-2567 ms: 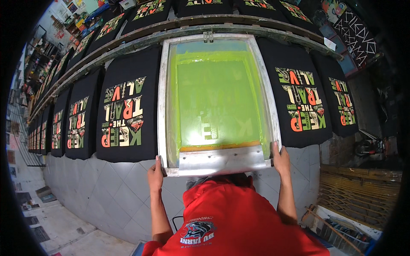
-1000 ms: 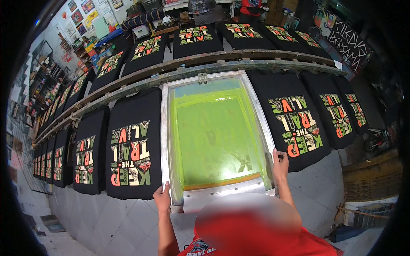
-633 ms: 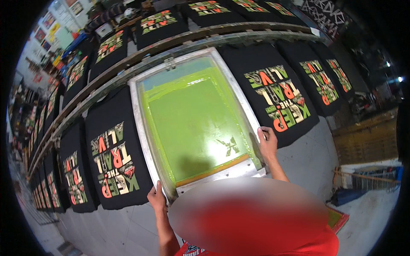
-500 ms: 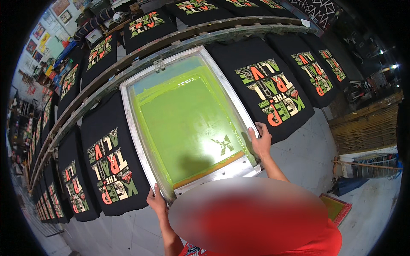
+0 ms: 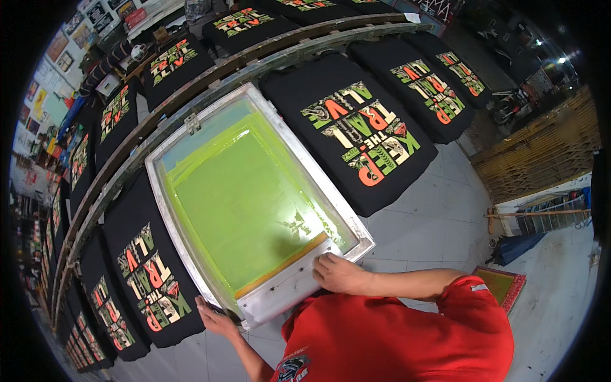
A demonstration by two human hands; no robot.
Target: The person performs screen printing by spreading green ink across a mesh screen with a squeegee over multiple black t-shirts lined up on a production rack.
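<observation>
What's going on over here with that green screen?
A person in a red top has their right hand curled over the right part of a metal squeegee, which lies across the near end of the framed green screen. Their left hand is at its near left corner. Printed black shirts lie on either side.

You are facing a screen frame (image 5: 304, 158) of scuffed metal. Within the frame, green mesh (image 5: 235, 204) is shining glossy and smooth. At the frame's near end, the squeegee (image 5: 286, 283) is showing a smooth metal holder and an amber, rubbery-looking blade (image 5: 280, 266). Right of the frame, a black cloth shirt (image 5: 349, 135) is looking matt. Beyond the frame, a rail (image 5: 238, 58) is resembling rough wood. Nearer than the frame, your red cloth top (image 5: 407, 334) is creasing.
</observation>
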